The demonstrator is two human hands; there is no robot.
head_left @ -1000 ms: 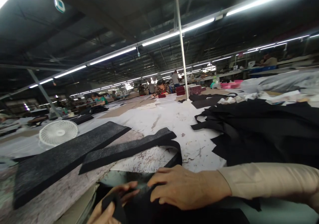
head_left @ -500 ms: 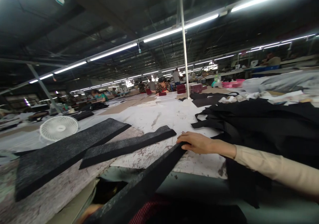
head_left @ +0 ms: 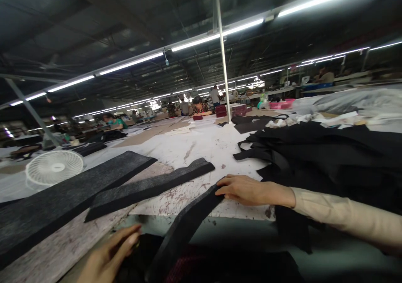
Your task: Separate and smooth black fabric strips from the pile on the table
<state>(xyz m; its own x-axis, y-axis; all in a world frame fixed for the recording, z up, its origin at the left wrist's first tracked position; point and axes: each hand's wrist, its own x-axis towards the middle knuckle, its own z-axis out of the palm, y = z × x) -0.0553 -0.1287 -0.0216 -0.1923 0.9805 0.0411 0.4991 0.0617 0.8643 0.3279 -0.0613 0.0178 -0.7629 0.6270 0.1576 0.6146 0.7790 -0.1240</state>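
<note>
My right hand [head_left: 240,188] pinches the far end of a long black fabric strip [head_left: 191,220], at the near edge of the white-covered table [head_left: 201,138]. From there the strip hangs over the edge and slopes down toward my lap. At lower left, off the strip, is my left hand [head_left: 109,253], thumb and fingers drawn together; a small yellowish speck shows by the fingertips, too small to name. Left of the held strip lies a dark grey strip with a black border [head_left: 150,186]. Beyond it is a wider grey piece with a black border [head_left: 78,195].
A heap of black fabric [head_left: 326,161] covers the right side and partly hangs over the edge. A white round fan [head_left: 56,167] stands at left. A thin metal pole [head_left: 223,61] rises from the table. Farther back are a pink basin [head_left: 281,103], maroon stacks [head_left: 238,110] and several people.
My left hand has come into fuller view at lower left, away from the strip's near end. The strip now sags lower. My right hand keeps its grip; the view has shifted slightly.
</note>
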